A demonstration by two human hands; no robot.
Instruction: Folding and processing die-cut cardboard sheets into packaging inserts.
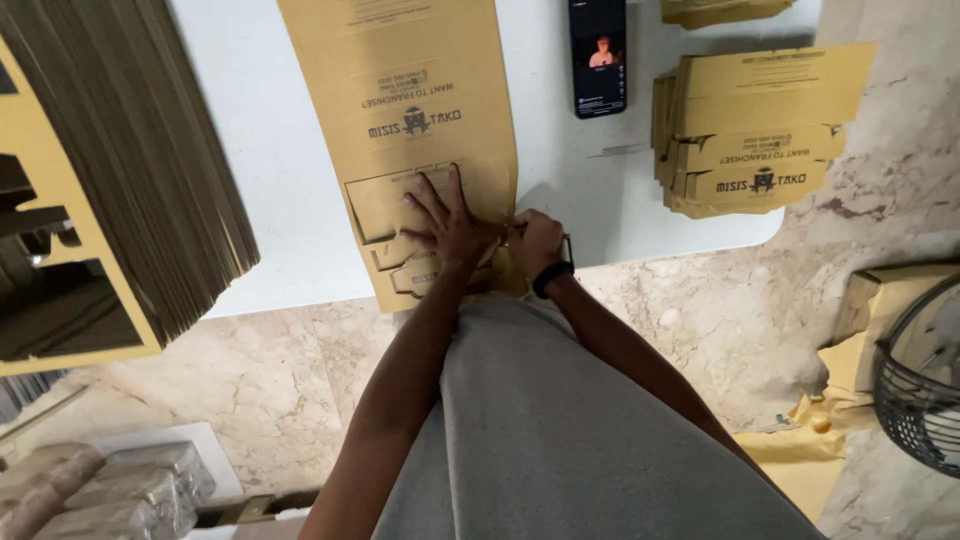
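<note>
Tan cardboard blank [410,120] flat on white surface [290,200], near edge; left hand [455,230] spread open, palm pressing its cut flaps, gripping nothing; right hand [535,240] curled at blank's lower right corner, grip on fold unclear; black phone [598,55] beyond; folded boxes [760,130] stacked right; flat blanks [130,170] piled left.

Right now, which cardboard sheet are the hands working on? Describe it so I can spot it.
Look at the white table. At its near edge lies one flat tan cardboard sheet, running away from the person, with the left hand spread on it and the right hand at its corner. Unlike the folded pile beside the phone, it lies single and unfolded.
</note>
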